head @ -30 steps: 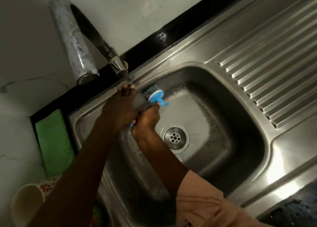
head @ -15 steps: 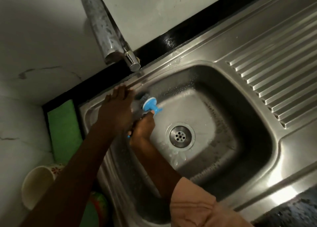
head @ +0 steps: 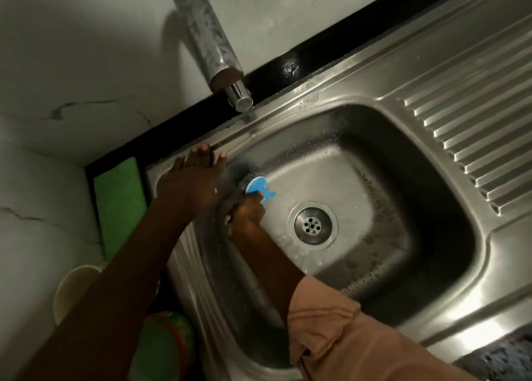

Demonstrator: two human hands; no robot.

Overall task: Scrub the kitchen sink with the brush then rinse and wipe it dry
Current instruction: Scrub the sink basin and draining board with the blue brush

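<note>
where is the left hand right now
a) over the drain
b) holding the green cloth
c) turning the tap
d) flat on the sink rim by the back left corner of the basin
d: the left hand lies spread open on the steel rim of the sink, fingers toward the black ledge, while the right hand grips the blue brush inside the basin.

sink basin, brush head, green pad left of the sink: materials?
Sink basin: looks like brushed stainless steel, grey with soft glare streaks. Brush: glossy blue head, likely plastic; dark bristles blurred, material unclear. Green pad: matte, flat; probably cloth or sponge, cannot tell which.
</note>
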